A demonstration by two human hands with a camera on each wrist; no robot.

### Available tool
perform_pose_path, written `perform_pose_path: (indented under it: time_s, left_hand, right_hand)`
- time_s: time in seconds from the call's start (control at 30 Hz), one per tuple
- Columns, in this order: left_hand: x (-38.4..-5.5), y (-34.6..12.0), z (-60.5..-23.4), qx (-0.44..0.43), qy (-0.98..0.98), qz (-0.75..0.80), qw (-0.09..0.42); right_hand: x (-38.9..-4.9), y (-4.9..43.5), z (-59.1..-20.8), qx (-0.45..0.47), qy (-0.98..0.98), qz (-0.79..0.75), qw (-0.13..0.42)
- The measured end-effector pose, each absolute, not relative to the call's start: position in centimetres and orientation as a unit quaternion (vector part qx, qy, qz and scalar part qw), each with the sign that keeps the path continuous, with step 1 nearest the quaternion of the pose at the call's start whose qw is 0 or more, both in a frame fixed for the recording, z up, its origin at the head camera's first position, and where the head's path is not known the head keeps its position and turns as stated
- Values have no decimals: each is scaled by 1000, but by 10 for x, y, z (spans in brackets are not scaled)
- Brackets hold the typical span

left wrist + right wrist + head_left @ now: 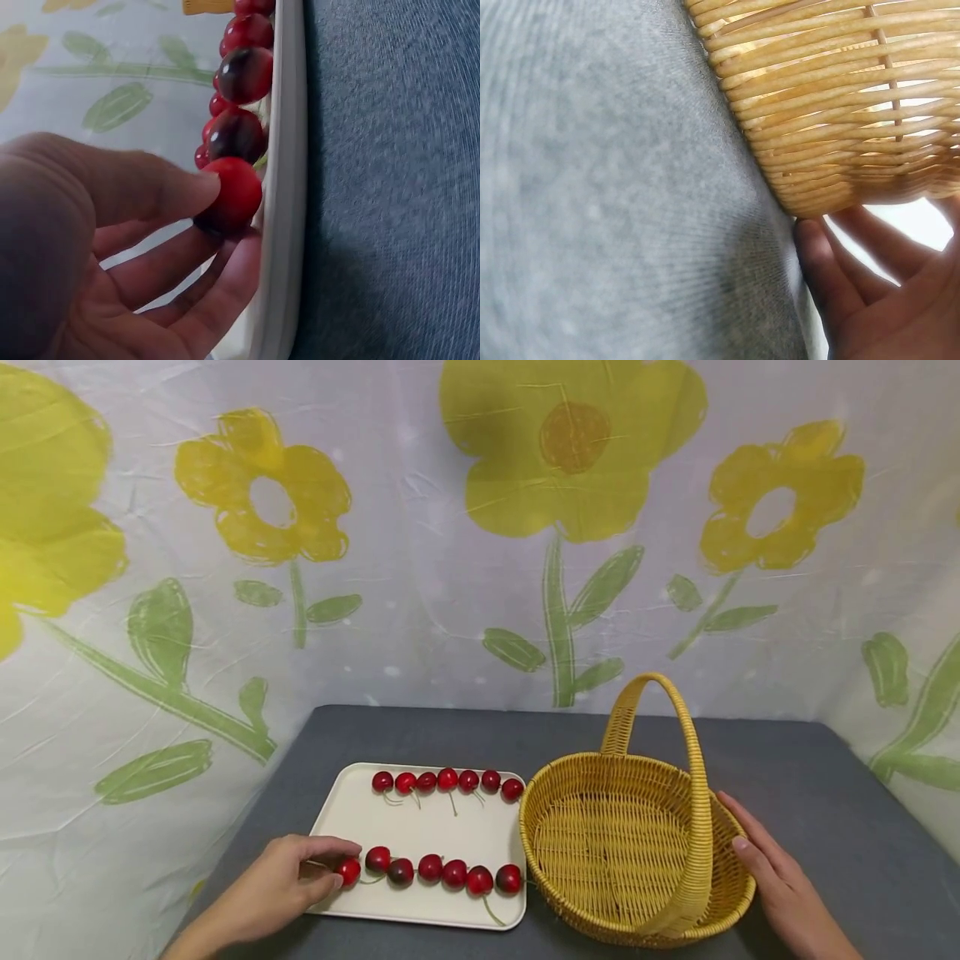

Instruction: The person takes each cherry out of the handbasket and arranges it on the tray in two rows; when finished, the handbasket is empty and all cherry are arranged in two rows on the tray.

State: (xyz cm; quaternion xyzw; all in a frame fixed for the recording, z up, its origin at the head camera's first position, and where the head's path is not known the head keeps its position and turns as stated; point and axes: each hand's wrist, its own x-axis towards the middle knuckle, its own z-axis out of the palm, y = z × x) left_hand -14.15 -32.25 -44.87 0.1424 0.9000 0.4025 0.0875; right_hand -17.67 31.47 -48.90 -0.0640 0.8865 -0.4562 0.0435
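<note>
In the head view my left hand [281,881] pinches a red cherry [349,872] between thumb and fingers, at the near left corner of the white tray [420,827]. The left wrist view shows this cherry [231,196] with thumb and fingertips on it, beside the tray's wall [289,187]. A near row of cherries [431,867] and a far row of cherries [447,779], several in each, lie on the tray, some with green stems. My right hand [783,881] touches the outer right side of a yellow wicker basket [611,843], its fingers fairly straight against the weave [817,142].
The basket's tall arched handle [697,793] rises above its rim. The basket stands right against the tray's right end. Both rest on a dark grey cloth-covered table [442,731]. Behind hangs a white curtain [405,527] printed with yellow flowers.
</note>
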Motion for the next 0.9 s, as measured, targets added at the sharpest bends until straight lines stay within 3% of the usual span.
perform_pose_path:
  time_s: [0.6, 0.73, 0.9]
  left_hand:
    - [-139, -314, -457, 128, 911, 392, 17]
    - [-142, -311, -450, 103, 919, 379, -27]
    - [-144, -312, -422, 80, 926, 349, -122]
  right_hand:
    - [-179, 316, -492, -83, 887, -453, 34]
    - [-179, 321, -493, -87, 892, -443, 26]
    - [-180, 332, -477, -111, 882, -457, 12]
